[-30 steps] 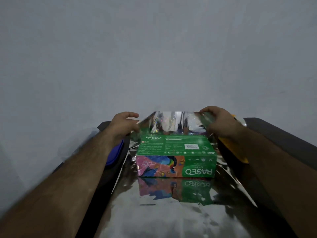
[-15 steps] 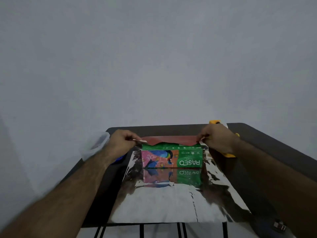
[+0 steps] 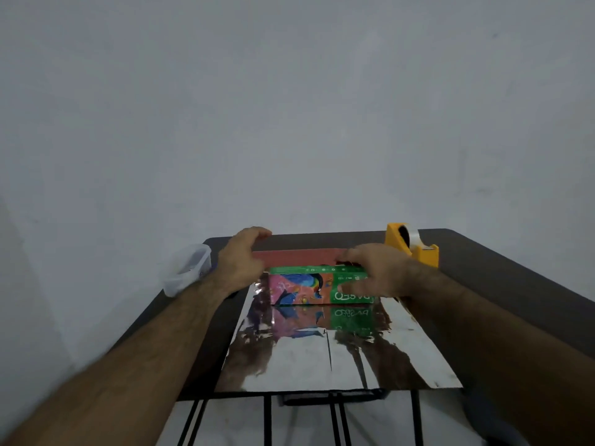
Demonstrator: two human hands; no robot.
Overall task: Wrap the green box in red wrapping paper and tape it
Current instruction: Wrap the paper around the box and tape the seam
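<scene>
A green tissue box (image 3: 317,284) lies on its side near the far end of a dark table (image 3: 502,284), resting on the silver, mirror-like inner face of a sheet of wrapping paper (image 3: 322,358) that runs from the box toward the near table edge. The box's colourful printed side faces the person and is reflected in the foil below it. The far end of the sheet is folded up and over the top of the box, showing its red outer face as a flap (image 3: 299,257) lying along the box's upper back edge.

The left hand (image 3: 241,260) sits at the left end of the flap with its fingers curled over the red edge, gripping it. The right hand (image 3: 370,273) covers the box's right end, fingers bent over the top onto the flap and thumb lying against the front face.

A yellow tape dispenser (image 3: 412,244) stands at the far right, behind the right hand. A clear plastic container (image 3: 186,268) overhangs the table's left edge.
</scene>
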